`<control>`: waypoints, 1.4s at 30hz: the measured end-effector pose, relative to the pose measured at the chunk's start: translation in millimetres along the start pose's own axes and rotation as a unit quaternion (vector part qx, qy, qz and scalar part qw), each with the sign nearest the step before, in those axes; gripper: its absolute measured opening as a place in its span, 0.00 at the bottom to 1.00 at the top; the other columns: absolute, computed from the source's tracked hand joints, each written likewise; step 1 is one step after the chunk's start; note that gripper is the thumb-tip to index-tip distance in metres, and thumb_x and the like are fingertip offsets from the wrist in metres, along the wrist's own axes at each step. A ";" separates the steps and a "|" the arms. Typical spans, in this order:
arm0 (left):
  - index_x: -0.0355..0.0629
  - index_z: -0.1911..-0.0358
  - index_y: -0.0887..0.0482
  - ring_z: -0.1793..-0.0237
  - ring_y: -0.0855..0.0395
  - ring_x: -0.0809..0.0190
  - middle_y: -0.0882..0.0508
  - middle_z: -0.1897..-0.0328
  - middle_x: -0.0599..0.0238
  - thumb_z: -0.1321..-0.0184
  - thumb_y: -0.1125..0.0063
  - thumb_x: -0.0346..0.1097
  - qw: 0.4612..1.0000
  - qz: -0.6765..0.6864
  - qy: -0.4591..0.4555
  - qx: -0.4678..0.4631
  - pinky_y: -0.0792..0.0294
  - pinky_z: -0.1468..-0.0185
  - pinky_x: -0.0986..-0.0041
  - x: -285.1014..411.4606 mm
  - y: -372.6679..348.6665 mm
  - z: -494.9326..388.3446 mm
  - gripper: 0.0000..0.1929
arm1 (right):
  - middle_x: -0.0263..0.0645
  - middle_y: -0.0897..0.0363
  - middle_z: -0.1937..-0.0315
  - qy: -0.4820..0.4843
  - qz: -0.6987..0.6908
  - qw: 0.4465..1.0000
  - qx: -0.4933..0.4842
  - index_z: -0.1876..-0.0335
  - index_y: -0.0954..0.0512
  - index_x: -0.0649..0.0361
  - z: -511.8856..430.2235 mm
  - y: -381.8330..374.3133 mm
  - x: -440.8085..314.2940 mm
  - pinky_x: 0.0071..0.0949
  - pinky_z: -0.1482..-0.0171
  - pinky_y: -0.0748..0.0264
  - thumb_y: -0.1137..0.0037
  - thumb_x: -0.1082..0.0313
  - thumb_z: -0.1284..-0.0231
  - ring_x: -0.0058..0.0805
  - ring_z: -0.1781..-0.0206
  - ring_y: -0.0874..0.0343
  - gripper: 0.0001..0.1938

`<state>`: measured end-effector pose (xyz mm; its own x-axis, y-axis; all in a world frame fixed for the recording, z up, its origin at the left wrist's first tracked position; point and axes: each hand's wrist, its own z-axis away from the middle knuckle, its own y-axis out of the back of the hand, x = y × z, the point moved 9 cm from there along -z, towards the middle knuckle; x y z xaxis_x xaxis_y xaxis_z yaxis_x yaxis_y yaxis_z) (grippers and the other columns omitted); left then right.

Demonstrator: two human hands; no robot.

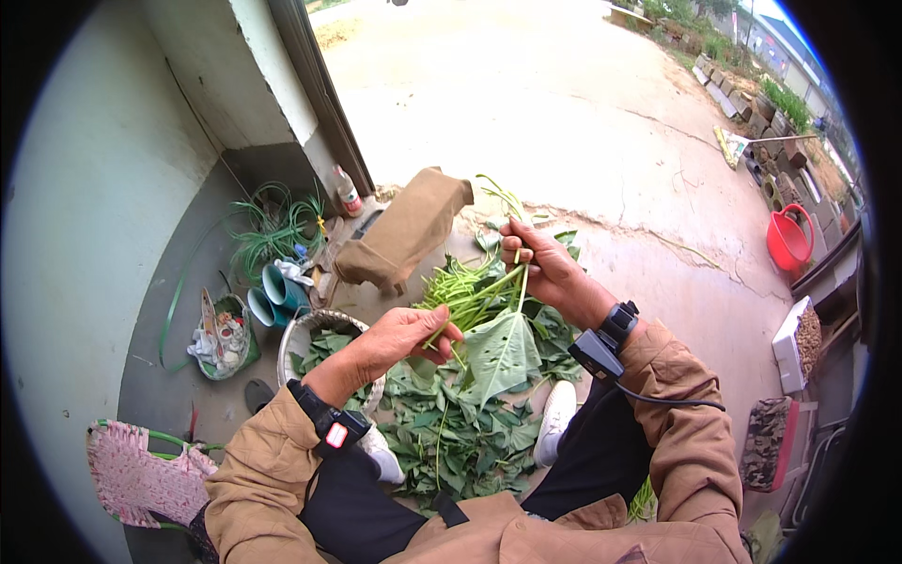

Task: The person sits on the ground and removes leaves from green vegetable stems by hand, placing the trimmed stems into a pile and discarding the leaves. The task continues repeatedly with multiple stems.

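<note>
My right hand (550, 271) is closed around several green leaf stalks, whose cut ends stick up above it. Below it hangs a large green leaf (500, 352) with small holes, on a pale stalk. To the left, my left hand (409, 335) pinches a green stalk between thumb and fingers. A bundle of green stalks (465, 292) with leaves lies beyond and between the hands, on the floor. Loose green leaves (451, 437) are heaped between my white shoes. A round basket (289, 345) with more leaves stands left, partly hidden by my left forearm.
Brown cloth (409, 233) drapes over an object ahead. Green strapping coils (275, 225), teal rubber boots (282, 292), a small filled basket (236, 345) and a plastic bottle (347, 190) are left. A woven chair (151, 472) stands lower left; a red basin (789, 240) and white foam box (791, 345) are right.
</note>
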<state>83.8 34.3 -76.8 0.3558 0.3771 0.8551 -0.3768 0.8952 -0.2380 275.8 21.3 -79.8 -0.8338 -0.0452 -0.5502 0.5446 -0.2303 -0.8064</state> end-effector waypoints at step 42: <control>0.39 0.54 0.22 0.70 0.24 0.73 0.22 0.67 0.72 0.31 0.49 0.34 0.942 0.039 -0.223 0.249 0.29 0.64 0.80 54.1 76.8 4.5 0.09 | 0.27 0.23 0.67 0.134 -0.031 0.991 -0.002 0.55 0.28 0.58 10.8 12.8 -65.8 0.10 0.76 0.34 0.45 0.59 0.33 0.11 0.70 0.26 0.12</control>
<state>70.2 122.4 -46.8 -0.0429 0.1999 0.9789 -0.7809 0.6044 -0.1576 336.6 10.8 -51.5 -0.8127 0.2279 -0.5363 0.4935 -0.2202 -0.8414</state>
